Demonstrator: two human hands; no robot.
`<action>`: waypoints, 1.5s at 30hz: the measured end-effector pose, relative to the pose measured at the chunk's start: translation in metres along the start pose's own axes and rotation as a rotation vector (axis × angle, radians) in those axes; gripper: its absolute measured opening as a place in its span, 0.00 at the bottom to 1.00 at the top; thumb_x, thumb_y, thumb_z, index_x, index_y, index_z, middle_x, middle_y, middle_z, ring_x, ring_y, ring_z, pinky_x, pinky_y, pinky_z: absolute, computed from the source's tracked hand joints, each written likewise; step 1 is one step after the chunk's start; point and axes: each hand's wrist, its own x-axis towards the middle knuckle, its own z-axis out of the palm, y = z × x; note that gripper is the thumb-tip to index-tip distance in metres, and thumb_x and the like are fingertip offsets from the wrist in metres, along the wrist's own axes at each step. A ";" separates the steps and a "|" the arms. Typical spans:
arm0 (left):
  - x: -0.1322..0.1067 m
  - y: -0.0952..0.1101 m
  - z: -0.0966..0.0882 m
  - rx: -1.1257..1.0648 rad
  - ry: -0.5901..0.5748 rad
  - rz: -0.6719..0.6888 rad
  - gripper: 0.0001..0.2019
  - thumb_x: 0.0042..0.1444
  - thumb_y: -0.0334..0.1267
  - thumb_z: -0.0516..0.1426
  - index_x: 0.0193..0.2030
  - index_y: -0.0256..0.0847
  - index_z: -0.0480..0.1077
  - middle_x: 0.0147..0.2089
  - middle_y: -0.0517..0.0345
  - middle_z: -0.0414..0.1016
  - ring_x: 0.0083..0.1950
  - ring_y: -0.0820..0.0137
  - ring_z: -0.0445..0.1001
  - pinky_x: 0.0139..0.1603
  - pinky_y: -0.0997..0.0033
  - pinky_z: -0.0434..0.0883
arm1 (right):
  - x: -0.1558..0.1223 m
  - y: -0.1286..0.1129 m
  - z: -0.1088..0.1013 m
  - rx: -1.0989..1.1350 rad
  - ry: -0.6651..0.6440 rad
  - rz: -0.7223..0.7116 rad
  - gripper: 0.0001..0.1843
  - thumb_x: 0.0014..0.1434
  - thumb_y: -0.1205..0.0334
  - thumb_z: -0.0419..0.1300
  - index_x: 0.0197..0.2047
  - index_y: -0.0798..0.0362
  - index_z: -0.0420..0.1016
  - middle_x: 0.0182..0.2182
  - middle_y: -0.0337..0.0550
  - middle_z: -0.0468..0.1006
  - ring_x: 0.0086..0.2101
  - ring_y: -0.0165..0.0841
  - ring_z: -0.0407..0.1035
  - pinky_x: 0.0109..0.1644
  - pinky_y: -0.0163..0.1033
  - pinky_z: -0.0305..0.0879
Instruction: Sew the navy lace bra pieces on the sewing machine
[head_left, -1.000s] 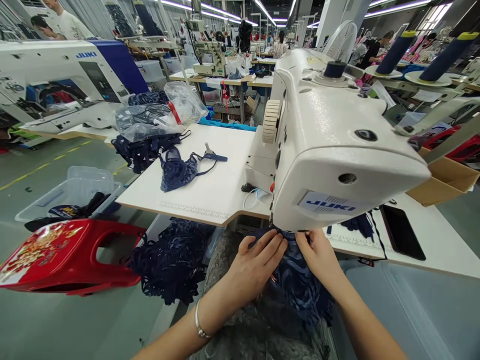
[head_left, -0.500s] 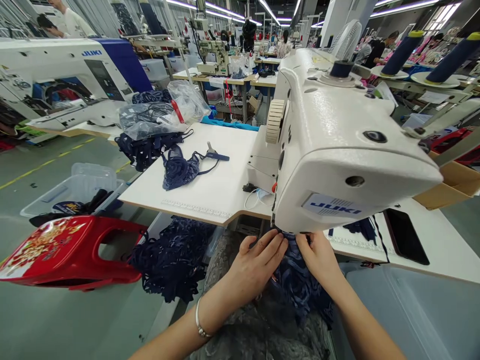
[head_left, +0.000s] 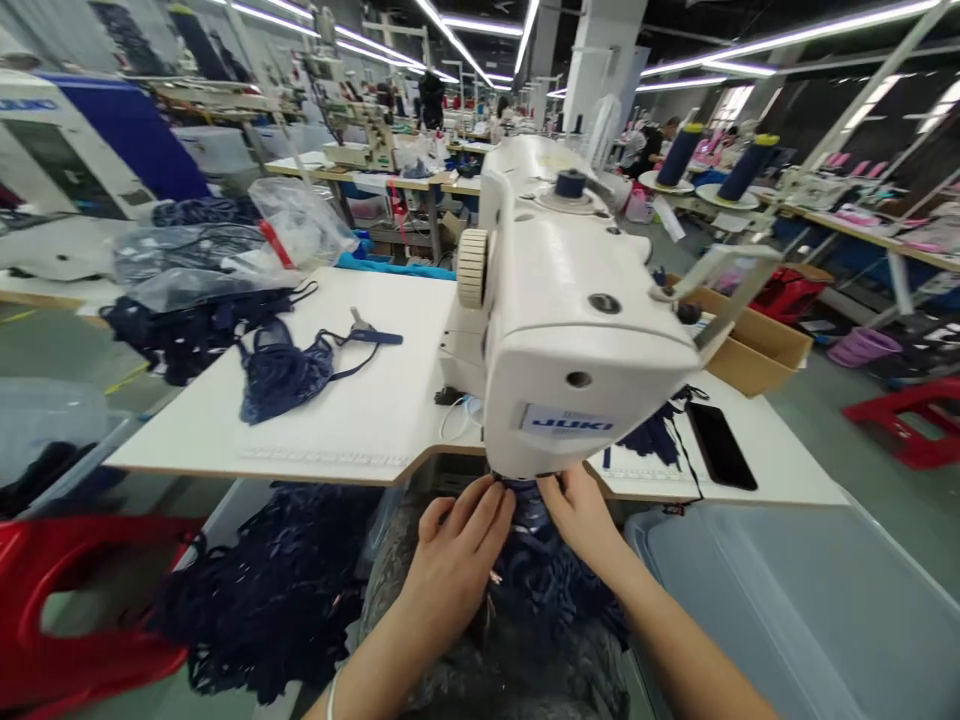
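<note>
Fabric, dark navy and swirl-patterned (head_left: pixel 536 575), hangs over the lap below a glossy white sewing-machine head (head_left: pixel 585 375), which hides its upper edge. Left hand (head_left: pixel 457 550): extended fingers close together, at the fabric's left side. Right hand (head_left: pixel 581 515): bent fingers at its right, tips obscured. Whether either grips cannot be told. Red plastic stool (head_left: pixel 37 575): cut off at left.

The white worktable (head_left: pixel 375 410) spans mid-frame and carries a sewing machine (head_left: pixel 581 330) at centre, a navy bra (head_left: pixel 281 378) centre-left, and a phone (head_left: pixel 721 446) centre-right.
</note>
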 end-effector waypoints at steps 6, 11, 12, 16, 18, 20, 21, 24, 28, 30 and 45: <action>0.003 0.003 0.000 -0.027 0.032 0.008 0.26 0.56 0.20 0.46 0.59 0.37 0.68 0.57 0.50 0.74 0.61 0.63 0.67 0.54 0.61 0.57 | 0.012 0.028 -0.031 -0.068 0.068 0.105 0.13 0.67 0.52 0.47 0.40 0.51 0.67 0.32 0.40 0.73 0.35 0.35 0.70 0.39 0.36 0.66; 0.006 0.007 -0.001 0.005 0.023 0.005 0.26 0.54 0.21 0.49 0.58 0.38 0.69 0.56 0.51 0.74 0.60 0.64 0.68 0.53 0.61 0.58 | 0.042 0.076 -0.080 -0.279 0.205 0.242 0.13 0.66 0.54 0.48 0.39 0.54 0.68 0.31 0.44 0.74 0.34 0.39 0.70 0.40 0.40 0.63; 0.006 0.008 -0.001 0.016 0.019 0.006 0.25 0.54 0.21 0.49 0.58 0.38 0.69 0.56 0.52 0.74 0.60 0.64 0.68 0.53 0.62 0.58 | 0.048 0.084 -0.085 -0.317 0.220 0.272 0.12 0.66 0.55 0.50 0.39 0.54 0.69 0.32 0.45 0.75 0.35 0.40 0.71 0.41 0.41 0.63; 0.006 0.012 0.000 0.082 -0.029 0.009 0.24 0.56 0.24 0.53 0.60 0.40 0.68 0.57 0.51 0.73 0.60 0.62 0.68 0.55 0.62 0.59 | 0.067 0.102 -0.084 -0.407 0.279 0.388 0.07 0.62 0.61 0.58 0.36 0.56 0.70 0.40 0.58 0.75 0.43 0.47 0.71 0.46 0.47 0.62; 0.007 0.014 -0.001 0.109 -0.052 0.012 0.22 0.58 0.27 0.54 0.60 0.41 0.68 0.57 0.51 0.73 0.60 0.61 0.68 0.55 0.62 0.60 | 0.073 0.103 -0.080 -0.382 0.304 0.415 0.06 0.60 0.63 0.61 0.35 0.57 0.69 0.40 0.61 0.75 0.43 0.48 0.71 0.46 0.50 0.62; 0.009 0.015 -0.003 0.116 -0.050 0.019 0.20 0.59 0.27 0.53 0.58 0.40 0.68 0.56 0.49 0.73 0.60 0.61 0.68 0.56 0.62 0.61 | 0.076 0.101 -0.080 -0.300 0.308 0.398 0.07 0.60 0.62 0.61 0.33 0.56 0.69 0.37 0.56 0.75 0.41 0.46 0.71 0.44 0.48 0.63; 0.010 0.014 -0.004 0.107 -0.030 0.032 0.18 0.60 0.26 0.52 0.56 0.39 0.70 0.56 0.48 0.73 0.60 0.61 0.68 0.56 0.61 0.62 | 0.075 0.099 -0.082 -0.238 0.301 0.377 0.09 0.60 0.60 0.61 0.32 0.55 0.70 0.35 0.53 0.75 0.40 0.44 0.71 0.42 0.46 0.63; 0.012 0.010 -0.011 0.043 0.002 0.160 0.11 0.60 0.24 0.50 0.43 0.33 0.72 0.58 0.44 0.70 0.64 0.58 0.63 0.61 0.61 0.63 | 0.067 0.092 -0.093 0.017 0.271 0.306 0.14 0.57 0.52 0.62 0.28 0.52 0.69 0.27 0.43 0.71 0.30 0.35 0.67 0.31 0.39 0.60; 0.012 0.007 -0.024 0.006 -0.149 0.311 0.05 0.61 0.29 0.54 0.42 0.33 0.71 0.62 0.42 0.66 0.68 0.56 0.58 0.65 0.60 0.63 | 0.036 0.077 -0.099 0.418 0.267 0.271 0.24 0.49 0.37 0.63 0.31 0.50 0.65 0.28 0.37 0.67 0.19 0.25 0.50 0.19 0.32 0.50; 0.011 0.010 -0.031 0.032 -0.268 0.296 0.16 0.59 0.38 0.61 0.52 0.36 0.68 0.67 0.44 0.60 0.68 0.54 0.58 0.64 0.58 0.63 | 0.016 0.063 -0.090 0.648 0.252 0.299 0.25 0.47 0.38 0.66 0.32 0.50 0.66 0.27 0.34 0.63 0.19 0.24 0.49 0.17 0.30 0.50; 0.019 0.033 -0.015 -0.001 -0.155 0.096 0.12 0.66 0.29 0.50 0.52 0.32 0.69 0.52 0.47 0.74 0.52 0.63 0.72 0.56 0.63 0.69 | -0.005 -0.002 -0.021 0.879 -0.077 0.308 0.19 0.59 0.44 0.65 0.31 0.52 0.73 0.19 0.33 0.61 0.21 0.27 0.54 0.24 0.33 0.53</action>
